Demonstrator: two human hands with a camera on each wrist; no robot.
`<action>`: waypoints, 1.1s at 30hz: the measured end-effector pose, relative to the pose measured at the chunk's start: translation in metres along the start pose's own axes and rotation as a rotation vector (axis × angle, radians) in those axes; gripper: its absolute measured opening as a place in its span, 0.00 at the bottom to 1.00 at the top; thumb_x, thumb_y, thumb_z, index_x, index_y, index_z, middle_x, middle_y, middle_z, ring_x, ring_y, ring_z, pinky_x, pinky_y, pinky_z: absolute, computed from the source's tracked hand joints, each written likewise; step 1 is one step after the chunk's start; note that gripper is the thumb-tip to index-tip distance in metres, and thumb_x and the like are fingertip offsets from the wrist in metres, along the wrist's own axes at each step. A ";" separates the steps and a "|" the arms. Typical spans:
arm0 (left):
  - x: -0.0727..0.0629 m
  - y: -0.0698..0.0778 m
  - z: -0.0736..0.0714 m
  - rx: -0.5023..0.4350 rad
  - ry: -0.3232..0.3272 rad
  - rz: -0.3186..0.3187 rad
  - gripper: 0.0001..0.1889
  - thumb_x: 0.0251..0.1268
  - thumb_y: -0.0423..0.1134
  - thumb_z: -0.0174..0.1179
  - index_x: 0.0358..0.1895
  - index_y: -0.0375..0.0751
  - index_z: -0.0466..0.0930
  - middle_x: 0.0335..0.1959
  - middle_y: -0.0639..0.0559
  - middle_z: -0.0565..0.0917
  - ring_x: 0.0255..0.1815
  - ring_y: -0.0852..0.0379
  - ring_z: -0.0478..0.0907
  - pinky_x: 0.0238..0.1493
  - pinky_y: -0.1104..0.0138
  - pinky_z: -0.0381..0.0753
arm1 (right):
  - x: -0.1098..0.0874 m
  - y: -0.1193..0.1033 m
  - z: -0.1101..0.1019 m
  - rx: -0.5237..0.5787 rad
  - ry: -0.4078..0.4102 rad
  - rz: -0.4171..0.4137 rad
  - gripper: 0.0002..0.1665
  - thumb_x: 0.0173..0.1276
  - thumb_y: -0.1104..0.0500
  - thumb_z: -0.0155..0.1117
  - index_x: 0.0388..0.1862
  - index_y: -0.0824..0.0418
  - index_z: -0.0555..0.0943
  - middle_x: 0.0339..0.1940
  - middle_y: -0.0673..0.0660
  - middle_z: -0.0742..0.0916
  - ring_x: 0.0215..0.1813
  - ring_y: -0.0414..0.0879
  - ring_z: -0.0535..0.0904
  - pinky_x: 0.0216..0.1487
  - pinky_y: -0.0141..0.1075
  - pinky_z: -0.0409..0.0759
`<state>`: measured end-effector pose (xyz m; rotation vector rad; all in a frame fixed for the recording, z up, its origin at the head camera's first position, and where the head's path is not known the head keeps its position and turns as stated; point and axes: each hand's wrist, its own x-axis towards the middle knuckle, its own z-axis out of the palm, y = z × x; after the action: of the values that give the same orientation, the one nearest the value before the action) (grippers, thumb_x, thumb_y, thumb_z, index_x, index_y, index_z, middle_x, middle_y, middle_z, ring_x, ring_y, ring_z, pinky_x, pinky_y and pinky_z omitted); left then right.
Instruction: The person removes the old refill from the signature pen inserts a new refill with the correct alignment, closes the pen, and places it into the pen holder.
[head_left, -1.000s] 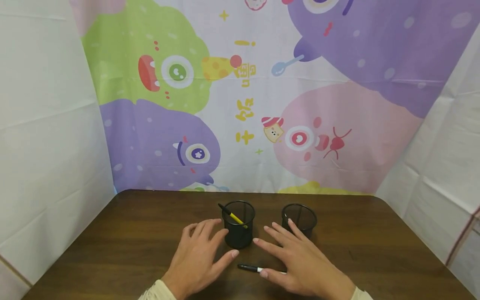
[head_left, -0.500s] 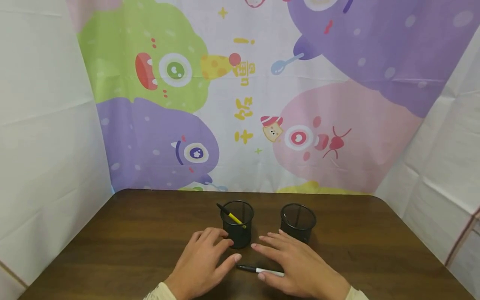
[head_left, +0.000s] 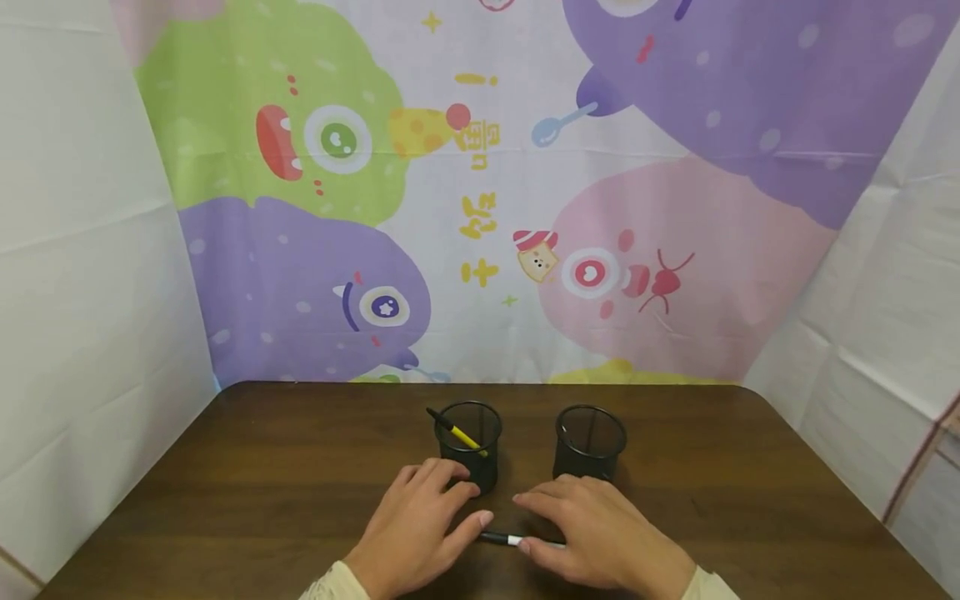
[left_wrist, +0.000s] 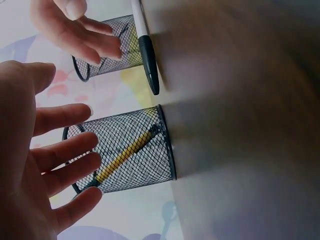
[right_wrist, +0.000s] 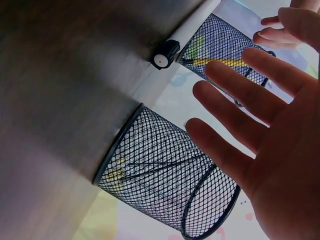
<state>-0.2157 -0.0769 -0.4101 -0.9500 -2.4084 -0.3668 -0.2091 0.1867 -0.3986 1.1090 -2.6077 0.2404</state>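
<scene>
Both hands hover low over the table with fingers spread loosely and nothing held. My left hand [head_left: 420, 529] is in front of the left black mesh pen cup [head_left: 489, 477], its fingertips overlapping the cup's lower front in the head view. Inside that cup leans a yellow pen [head_left: 465, 436] with a black end. My right hand [head_left: 607, 533] is before a second mesh cup [head_left: 590, 458], which stands upright to the right. A white marker with a black cap [left_wrist: 148, 60] lies on the table between the hands; in the head view the right thumb covers part of its barrel.
The brown wooden table [head_left: 225, 483] reaches back to a cartoon-printed cloth [head_left: 480, 333]. White cloth walls close in the left side [head_left: 97, 250] and the right side [head_left: 862, 333].
Both hands have drawn back slightly toward the near edge, away from the cups, with fingers a little less extended. The marker and cups stay on the table; the head view has shifted slightly.
</scene>
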 end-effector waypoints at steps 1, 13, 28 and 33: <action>0.001 0.000 0.000 0.002 -0.008 -0.003 0.21 0.75 0.60 0.52 0.45 0.50 0.88 0.50 0.54 0.81 0.54 0.55 0.76 0.51 0.53 0.77 | 0.000 0.001 0.000 0.001 -0.009 0.006 0.26 0.73 0.37 0.58 0.59 0.50 0.84 0.54 0.45 0.86 0.52 0.42 0.82 0.50 0.45 0.82; 0.012 0.006 0.003 0.023 -0.042 0.010 0.17 0.75 0.56 0.54 0.45 0.51 0.87 0.47 0.56 0.82 0.47 0.58 0.79 0.44 0.59 0.81 | 0.008 0.003 0.001 -0.035 -0.033 0.007 0.20 0.72 0.44 0.63 0.55 0.53 0.85 0.49 0.48 0.87 0.48 0.43 0.82 0.46 0.43 0.83; 0.022 0.017 0.015 -0.023 0.050 0.048 0.09 0.69 0.50 0.62 0.40 0.52 0.87 0.42 0.59 0.82 0.41 0.61 0.80 0.36 0.63 0.83 | 0.008 0.008 -0.001 -0.046 -0.105 0.021 0.18 0.71 0.45 0.64 0.48 0.55 0.87 0.40 0.47 0.87 0.38 0.41 0.82 0.35 0.40 0.83; 0.025 0.020 0.017 -0.039 0.041 0.056 0.08 0.69 0.49 0.62 0.39 0.52 0.88 0.39 0.60 0.82 0.38 0.63 0.79 0.33 0.65 0.82 | 0.006 0.010 -0.002 -0.060 -0.109 0.032 0.15 0.69 0.45 0.66 0.42 0.54 0.87 0.35 0.45 0.85 0.35 0.39 0.80 0.32 0.40 0.81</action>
<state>-0.2240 -0.0414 -0.4090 -1.0146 -2.3404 -0.4100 -0.2201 0.1903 -0.3956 1.0896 -2.7107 0.1105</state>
